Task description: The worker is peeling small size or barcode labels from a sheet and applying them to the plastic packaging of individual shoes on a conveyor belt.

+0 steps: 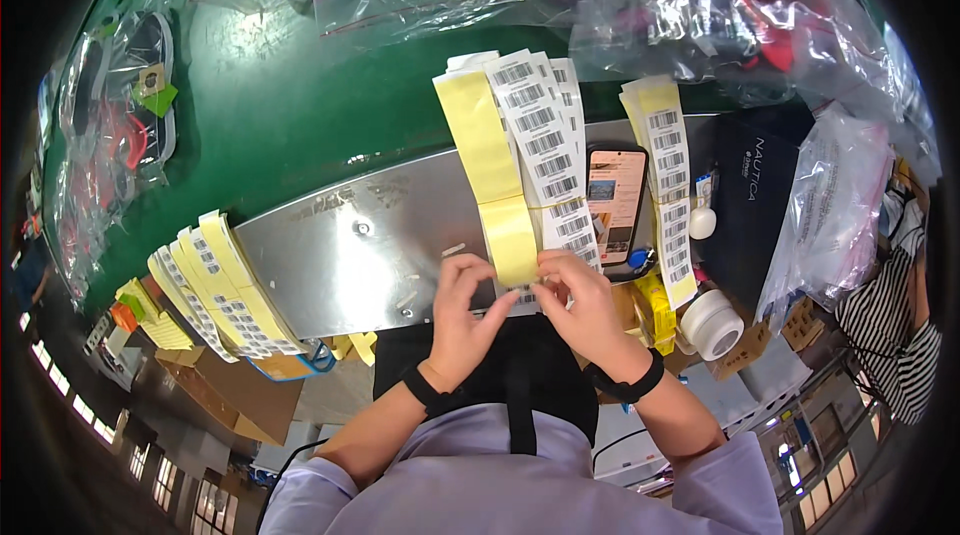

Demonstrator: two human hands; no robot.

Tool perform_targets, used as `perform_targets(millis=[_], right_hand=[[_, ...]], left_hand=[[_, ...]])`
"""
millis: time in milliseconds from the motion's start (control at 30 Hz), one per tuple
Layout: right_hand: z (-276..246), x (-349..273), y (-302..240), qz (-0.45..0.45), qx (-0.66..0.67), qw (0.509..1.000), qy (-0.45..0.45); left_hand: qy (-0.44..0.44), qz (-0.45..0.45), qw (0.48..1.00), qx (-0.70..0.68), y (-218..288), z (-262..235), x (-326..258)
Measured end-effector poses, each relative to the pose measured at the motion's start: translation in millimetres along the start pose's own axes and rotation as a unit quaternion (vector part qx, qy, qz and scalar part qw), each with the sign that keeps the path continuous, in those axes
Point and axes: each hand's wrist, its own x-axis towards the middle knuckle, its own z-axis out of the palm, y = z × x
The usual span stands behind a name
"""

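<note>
A strip of barcode labels [512,235] lies yellow backing up at the front edge of the metal plate, its near end curled over so that some white printed face shows. My right hand [588,310] pinches this curled end between thumb and forefinger. My left hand [466,313] is at the strip's left edge, its thumb and curved fingers apart. Beside the strip fans a stack of white barcode label strips [548,140], banded together. A lit phone [613,200] rests to the right, with another banded label stack [668,175] beyond it.
More label strips [225,285] lie at the plate's left end. Bagged shoes [150,95] are on the green table [300,95], with clear plastic bags [680,5] at the back. At right are a dark box [750,205], a white round container [711,325] and a person in stripes [885,345].
</note>
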Motion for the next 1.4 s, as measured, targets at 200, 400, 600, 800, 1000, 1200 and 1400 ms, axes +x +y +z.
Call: perform_targets(millis=[200, 400, 600, 800, 1000, 1200, 1400], right_hand=[[-2.9, -10.4, -15.5, 0.136, 0.179, 0.974, -0.03], [-14.2, -7.0, -43.3, 0.113, 0.224, 0.968, -0.02], [-25.0, 2.0, -39.5, 0.03, 0.071, 0.997, -0.007], [-28.8, -2.1, -50.9, -0.063, -0.012, 0.997, 0.041], [-40.0, -1.2, -57.1, -0.234, -0.109, 0.963, 0.08], [-127.4, 11.2, -115.4, -0.228, -0.019, 0.965, 0.129], [-333.5, 129.9, -162.0, -0.315, 0.165, 0.829, 0.432]], left_hand=[[0.039, -0.171, 0.939, -0.297, 38.0, -4.0, -14.5], [-0.049, -0.085, 0.962, -0.256, 46.0, -14.1, -5.5], [-0.128, -0.15, 0.964, -0.177, 52.1, -24.3, 3.3], [-0.073, -0.087, 0.985, -0.128, 54.6, -19.3, 6.6], [-0.091, -0.199, 0.933, -0.286, 81.8, -13.8, 12.6], [-0.111, -0.188, 0.944, -0.248, 71.1, -9.1, 31.4], [-0.127, -0.228, 0.953, -0.151, 114.9, -17.5, 39.5]])
